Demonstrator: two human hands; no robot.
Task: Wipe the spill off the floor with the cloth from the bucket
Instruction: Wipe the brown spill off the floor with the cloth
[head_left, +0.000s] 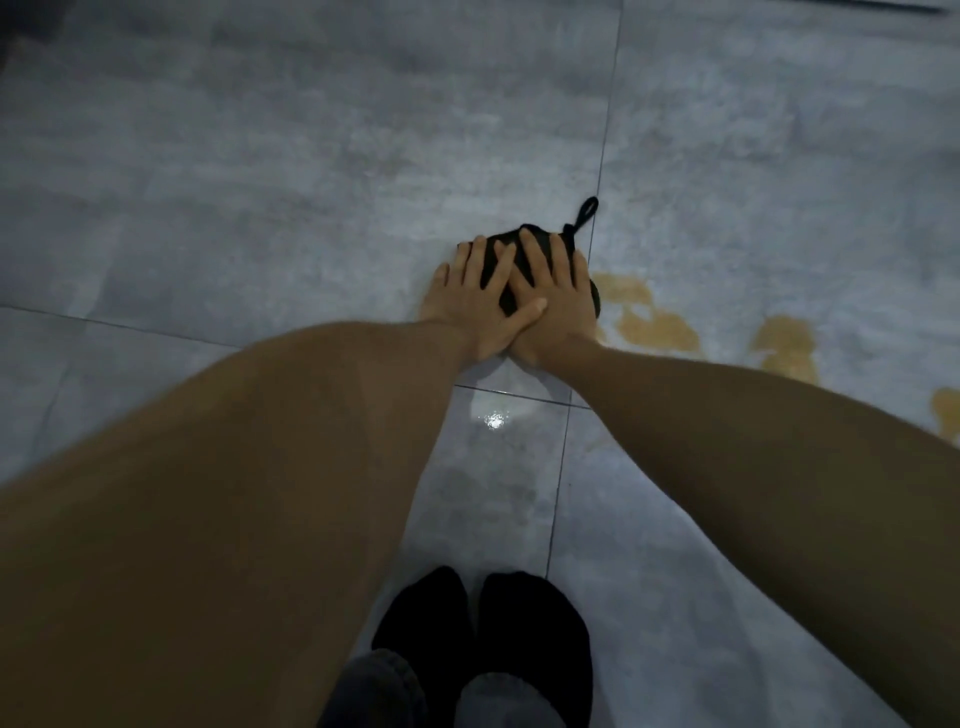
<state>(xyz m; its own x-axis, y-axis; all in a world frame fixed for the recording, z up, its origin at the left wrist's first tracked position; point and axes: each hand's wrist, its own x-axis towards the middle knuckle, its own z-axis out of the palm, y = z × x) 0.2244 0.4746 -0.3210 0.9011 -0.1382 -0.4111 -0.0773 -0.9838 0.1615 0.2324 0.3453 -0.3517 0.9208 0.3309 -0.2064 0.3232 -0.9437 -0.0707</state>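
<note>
A black cloth (535, 240) with a hanging loop lies bunched on the grey tiled floor. Both my hands press flat on top of it. My left hand (475, 299) covers its left part, fingers spread, thumb lying over my right hand (553, 306), which covers the right part. An orange-brown spill (649, 322) spreads over the tile just right of the cloth, with more patches (787, 348) further right and one at the right edge (945, 408). No bucket is in view.
My two feet in black socks (483, 639) stand on the floor below the hands. A wet, shiny spot (493, 418) reflects light between my arms. Tile joints cross the floor near the cloth (602, 171).
</note>
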